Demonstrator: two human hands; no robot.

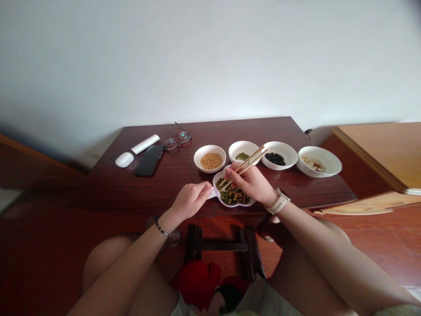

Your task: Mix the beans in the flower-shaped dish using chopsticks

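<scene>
My left hand [190, 198] is closed on the handle of a white, purple-rimmed dish [217, 179] near the table's front edge. Mixed green, yellow and dark beans [234, 196] lie in that dish. Wooden chopsticks [251, 160] are gripped in my right hand [255, 184], their tips down among the beans at the dish's left side. Whether the tips pinch a bean is too small to tell. Just behind the dish stand a bowl of yellow beans [211, 161] and a bowl with a few green beans [242, 156]. To their right are a bowl of black beans [275, 159] and a bowl with pale pieces [314, 164].
A black phone [149, 160], a white rounded case [124, 159], a white bar-shaped object [145, 144] and eyeglasses [178, 141] lie on the left of the dark table [171, 171]. A wooden cabinet [378, 149] stands at the right, and the wall is behind.
</scene>
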